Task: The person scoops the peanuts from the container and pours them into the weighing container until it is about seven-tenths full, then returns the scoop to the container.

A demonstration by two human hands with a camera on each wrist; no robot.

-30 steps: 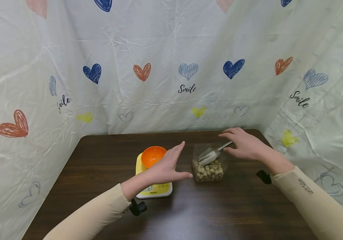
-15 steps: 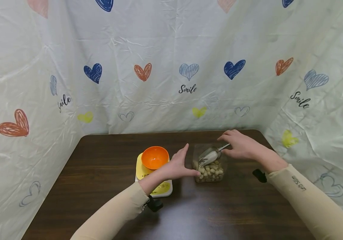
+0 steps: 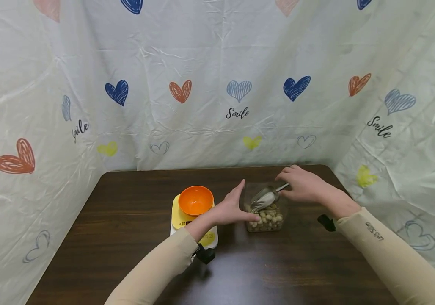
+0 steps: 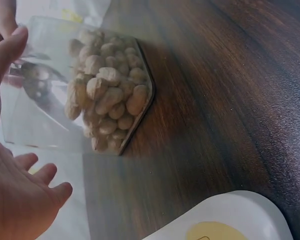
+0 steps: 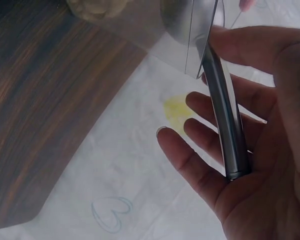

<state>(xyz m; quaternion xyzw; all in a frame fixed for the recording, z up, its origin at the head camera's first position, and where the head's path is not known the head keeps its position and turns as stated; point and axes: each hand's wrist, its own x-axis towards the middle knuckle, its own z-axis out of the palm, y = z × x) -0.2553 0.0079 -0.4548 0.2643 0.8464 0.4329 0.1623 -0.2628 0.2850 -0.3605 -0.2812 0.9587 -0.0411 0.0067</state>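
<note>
A clear square container (image 3: 249, 195) of unshelled peanuts (image 4: 110, 90) stands on the table. A metal scoop (image 3: 266, 199) leans inside it, bowl down on the peanuts, handle sticking out past the rim to the right. Fingers of my right hand (image 3: 303, 184) curl behind the scoop's handle (image 5: 225, 120), which lies across them, and the thumb presses near its neck by the container's edge. My left hand (image 3: 230, 209) is spread at the container's left side, thumb in front and fingers behind; contact with the wall is unclear.
Left of the container, an orange bowl (image 3: 196, 200) sits on a yellow and white kitchen scale (image 3: 177, 217), partly covered by my left forearm. Dark wooden tabletop (image 3: 133, 220) surrounds them. A white curtain (image 3: 202, 51) printed with hearts hangs behind and at both sides.
My left hand has moved right, from over the scale to the container's side. The right hand has shifted slightly left and its fingers have closed around the scoop's handle.
</note>
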